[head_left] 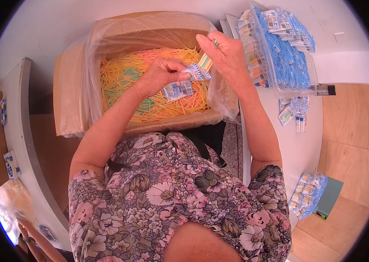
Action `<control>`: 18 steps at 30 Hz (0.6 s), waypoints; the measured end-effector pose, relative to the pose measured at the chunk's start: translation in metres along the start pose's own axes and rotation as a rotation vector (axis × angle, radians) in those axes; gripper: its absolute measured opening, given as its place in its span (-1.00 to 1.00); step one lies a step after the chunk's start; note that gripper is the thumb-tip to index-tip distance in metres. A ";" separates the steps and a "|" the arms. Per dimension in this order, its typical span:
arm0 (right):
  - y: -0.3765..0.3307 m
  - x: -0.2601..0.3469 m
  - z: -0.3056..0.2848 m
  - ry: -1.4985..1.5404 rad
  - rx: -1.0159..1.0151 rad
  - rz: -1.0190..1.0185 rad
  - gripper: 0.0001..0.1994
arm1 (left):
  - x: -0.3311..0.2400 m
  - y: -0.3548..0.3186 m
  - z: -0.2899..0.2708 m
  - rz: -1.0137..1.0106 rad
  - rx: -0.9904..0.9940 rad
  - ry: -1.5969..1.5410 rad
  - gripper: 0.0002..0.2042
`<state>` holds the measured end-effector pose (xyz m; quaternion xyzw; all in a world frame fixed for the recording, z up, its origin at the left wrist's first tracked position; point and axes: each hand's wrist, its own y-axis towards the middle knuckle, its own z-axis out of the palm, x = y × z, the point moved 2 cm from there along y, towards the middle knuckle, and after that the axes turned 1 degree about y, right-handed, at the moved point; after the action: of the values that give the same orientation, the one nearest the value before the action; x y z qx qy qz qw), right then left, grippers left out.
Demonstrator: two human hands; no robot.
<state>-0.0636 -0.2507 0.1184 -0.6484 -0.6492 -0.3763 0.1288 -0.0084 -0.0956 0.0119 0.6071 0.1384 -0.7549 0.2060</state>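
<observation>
A small blue-and-white printed plastic sleeve (183, 84) is pinched by the left hand (160, 75) above a lined cardboard box (69, 94) of coloured sticks, while, at three o'clock, a thin stick bundle (205, 61) is gripped by the right hand (226, 54), insertion judged underway, alignment needed next.

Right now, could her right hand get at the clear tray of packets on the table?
Probably yes: the right hand is raised beside the tray with nothing between them, though its fingers already hold some sticks.
</observation>
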 end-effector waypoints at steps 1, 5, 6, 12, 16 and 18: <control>0.000 0.000 0.001 -0.004 0.006 -0.011 -0.71 | 0.001 0.000 0.000 -0.004 -0.026 -0.012 -0.87; -0.006 0.000 0.005 0.049 -0.033 -0.008 -0.70 | 0.000 0.001 0.000 0.000 -0.087 -0.061 -0.87; -0.007 0.002 0.004 0.046 -0.036 0.026 -0.70 | 0.001 0.000 0.000 -0.001 -0.088 -0.061 -0.87; -0.015 0.005 0.010 -0.034 0.003 -0.051 -0.76 | 0.003 0.000 0.001 0.027 -0.101 -0.075 -0.85; -0.025 0.012 0.008 0.245 -0.027 0.069 -0.83 | 0.009 0.000 0.000 -0.010 -0.113 -0.173 -0.83; -0.034 0.011 0.003 0.247 -0.052 0.079 -0.78 | 0.010 0.000 0.000 -0.014 -0.119 -0.191 -0.82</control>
<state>-0.0959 -0.2360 0.1128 -0.6251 -0.5924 -0.4647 0.2056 -0.0107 -0.0973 0.0019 0.5179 0.1670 -0.8013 0.2486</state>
